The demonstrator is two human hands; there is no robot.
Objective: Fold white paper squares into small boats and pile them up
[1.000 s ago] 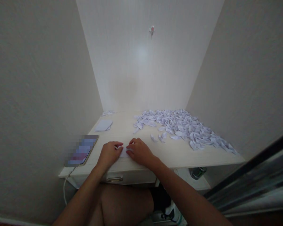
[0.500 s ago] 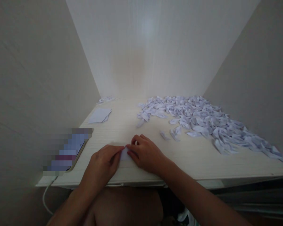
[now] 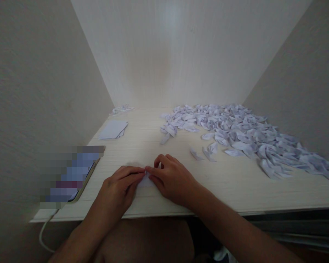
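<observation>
A small piece of white paper [image 3: 146, 181] lies on the table near its front edge, between my two hands. My left hand [image 3: 125, 184] pinches its left side near the top, thumb and fingers pressed together. From the right, my right hand [image 3: 168, 179] pinches the same paper, its fingertips meeting the left ones at the upper point. The fingers cover much of the paper, so its exact fold cannot be made out. Beyond my right hand lie a few folded paper pieces [image 3: 209, 152], apart from the hand.
A large heap of folded white paper pieces [image 3: 235, 128] spreads over the table's back and right. Flat paper sheets [image 3: 113, 129] are stacked at the left, with thin white scraps [image 3: 122, 109] behind. A phone [image 3: 71, 175] with a cable [image 3: 41, 233] lies at the left edge. Walls enclose three sides.
The camera view has shifted slightly. Both hands stay on the paper; the left fingers have closed in toward the right fingertips, and less of the paper shows.
</observation>
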